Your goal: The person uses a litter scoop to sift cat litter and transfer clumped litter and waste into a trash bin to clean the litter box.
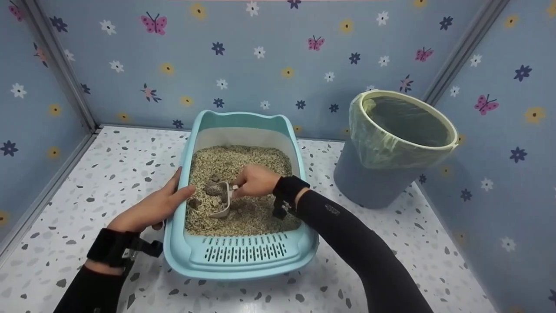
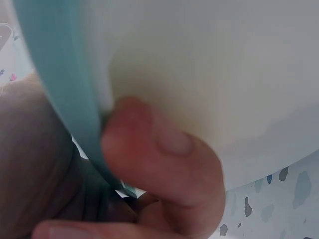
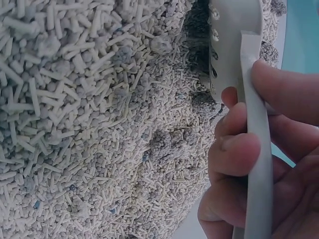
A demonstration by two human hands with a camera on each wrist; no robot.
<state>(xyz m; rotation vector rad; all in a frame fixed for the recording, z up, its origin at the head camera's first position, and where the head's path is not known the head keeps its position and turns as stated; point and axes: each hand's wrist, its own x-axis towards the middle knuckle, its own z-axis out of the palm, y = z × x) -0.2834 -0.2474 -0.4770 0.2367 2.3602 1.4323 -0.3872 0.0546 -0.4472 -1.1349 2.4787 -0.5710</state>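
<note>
A light-blue litter box (image 1: 241, 269) holds pale pellet litter (image 1: 243, 157) with darker clumps in it. Its left rim is gripped by my left hand (image 1: 154, 206), thumb over the edge; the left wrist view shows a bent finger (image 2: 164, 154) against the white outer wall (image 2: 239, 64). Inside the box my right hand (image 1: 256, 180) holds a pale slotted litter scoop (image 1: 222, 212) by its handle (image 3: 256, 129), thumb on one side and curled fingers on the other. Grey clumps (image 1: 213, 189) lie at the scoop's bowl; whether all rest in it I cannot tell.
To the right stands a grey-blue trash bin (image 1: 369, 187) lined with a yellowish translucent bag (image 1: 378, 150). The box sits on a speckled white surface (image 1: 130, 174). Flower-patterned panels (image 1: 269, 61) close in the back and both sides.
</note>
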